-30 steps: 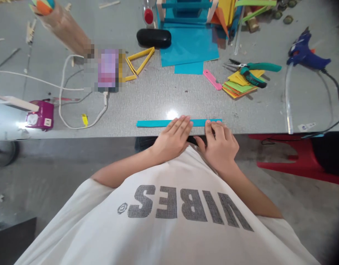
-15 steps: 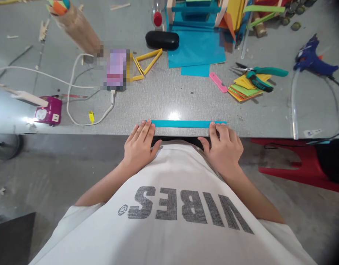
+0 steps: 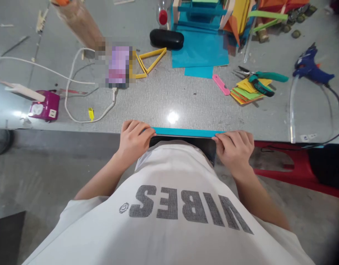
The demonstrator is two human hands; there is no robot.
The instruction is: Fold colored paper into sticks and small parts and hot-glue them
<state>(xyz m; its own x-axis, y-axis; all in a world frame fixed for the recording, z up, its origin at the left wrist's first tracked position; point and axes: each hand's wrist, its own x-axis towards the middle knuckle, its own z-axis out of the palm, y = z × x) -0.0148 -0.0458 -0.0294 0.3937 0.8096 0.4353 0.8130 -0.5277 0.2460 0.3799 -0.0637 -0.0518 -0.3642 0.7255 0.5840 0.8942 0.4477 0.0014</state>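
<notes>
Moved since the earlier frame: the blue strip (image 3: pixel 186 132), now nearer to the body, at the near edge of the table (image 3: pixel 158 101), and both hands together with it, changed from laid-flat fingers to a pinch. Left of the left grip and farther from the body, a white cable (image 3: pixel 113 100), apart from the fingers. Then, at the strip's left end, the left hand (image 3: pixel 134 140), curled, with thumb and fingers closed on the strip. From this grip, straight toward the right, the strip itself, with long axis along the table edge and right end slightly nearer to the body. No nearer hand to choose: one end for each, the middle untouched. Whether lifted or resting on the edge, not possible to tell. At the other end, the right hand (image 3: pixel 235 149), also pinching the strip, with the very tip hidden under bent fingers. Ahead of the right grip, well apart from it, a pink cutter (image 3: pixel 220 84) and a stack of coloured paper (image 3: pixel 248 96). Farther to the right, a blue glue gun (image 3: pixel 314 68).
</notes>
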